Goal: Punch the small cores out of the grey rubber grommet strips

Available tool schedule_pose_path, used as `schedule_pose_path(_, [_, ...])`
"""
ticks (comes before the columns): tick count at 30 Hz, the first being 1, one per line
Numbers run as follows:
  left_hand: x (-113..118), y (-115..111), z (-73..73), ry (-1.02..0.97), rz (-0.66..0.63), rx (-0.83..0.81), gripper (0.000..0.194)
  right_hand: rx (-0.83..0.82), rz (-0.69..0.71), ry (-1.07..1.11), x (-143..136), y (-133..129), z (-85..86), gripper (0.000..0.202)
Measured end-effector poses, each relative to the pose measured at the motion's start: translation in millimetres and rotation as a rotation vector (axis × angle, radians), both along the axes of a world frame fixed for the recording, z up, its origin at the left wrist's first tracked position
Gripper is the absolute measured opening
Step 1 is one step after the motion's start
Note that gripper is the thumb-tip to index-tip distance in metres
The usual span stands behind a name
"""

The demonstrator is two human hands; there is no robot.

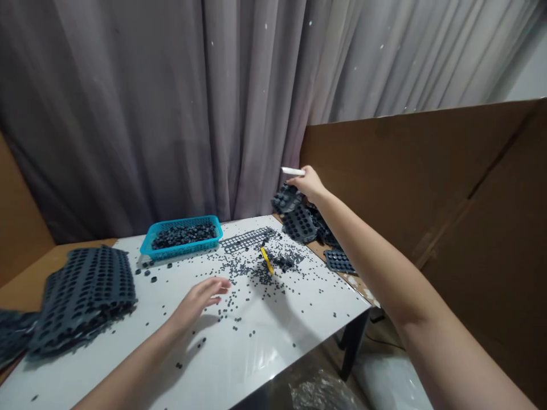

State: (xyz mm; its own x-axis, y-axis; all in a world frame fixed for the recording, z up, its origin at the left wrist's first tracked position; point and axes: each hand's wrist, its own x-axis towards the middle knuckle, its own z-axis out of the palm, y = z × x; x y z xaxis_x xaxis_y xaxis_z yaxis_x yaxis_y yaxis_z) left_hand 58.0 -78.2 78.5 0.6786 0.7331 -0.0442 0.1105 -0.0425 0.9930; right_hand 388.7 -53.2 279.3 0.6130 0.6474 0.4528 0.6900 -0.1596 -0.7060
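My right hand (311, 183) is raised over the far right table corner, its fingers closed on a dark rubber sheet (285, 200) studded with round pieces. A thin white stick (292, 171) also pokes out from its grip. Below the held sheet lies a pile of similar dark sheets (299, 225). Over the middle of the table, my left hand (207, 293) is open and empty, fingers loosely stretched. Beyond it a yellow strip-like tool (267, 261) lies among many tiny dark discs (239, 266). A punched-out dark strip (248, 240) rests flat behind them.
A blue basket (183, 249) of small dark pieces stands at the back of the white table (141, 341). Stacked perforated sheets (88, 285) occupy the left side. Cardboard panels (427, 171) wall the right, a grey curtain (171, 114) the back. Plastic bags (393, 378) lie below.
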Motion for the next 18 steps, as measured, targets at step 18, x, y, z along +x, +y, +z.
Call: schedule_pose_path(18, [-1,101,-53.1,-0.285,0.475,-0.631,0.032,-0.223,0.511,1.21,-186,-146,-240.6,0.056])
